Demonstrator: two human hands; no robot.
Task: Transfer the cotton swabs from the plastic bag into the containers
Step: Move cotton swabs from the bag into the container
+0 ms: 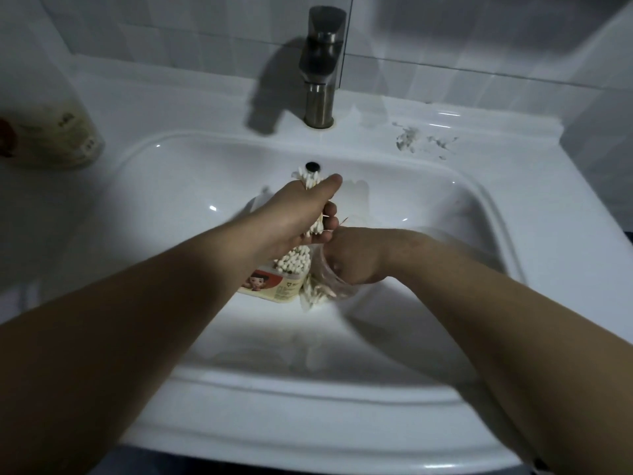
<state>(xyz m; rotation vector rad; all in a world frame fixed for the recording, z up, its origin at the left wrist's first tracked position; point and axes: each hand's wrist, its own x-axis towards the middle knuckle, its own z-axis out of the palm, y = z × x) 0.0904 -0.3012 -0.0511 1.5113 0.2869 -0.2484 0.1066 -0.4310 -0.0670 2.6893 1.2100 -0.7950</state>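
Note:
My left hand grips a bundle of cotton swabs over the white sink basin; white tips stick out past my thumb and below my palm. Under that hand stands a container with a cartoon label, packed with upright swabs. My right hand holds a clear plastic bag, fingers curled into it. Loose swabs lie in the bag beside the container. How the bag opens is hidden by my hand.
A steel faucet stands at the back of the sink, with the overflow hole just beyond my left hand. A pale bottle sits on the left counter. Smudged residue marks the right counter.

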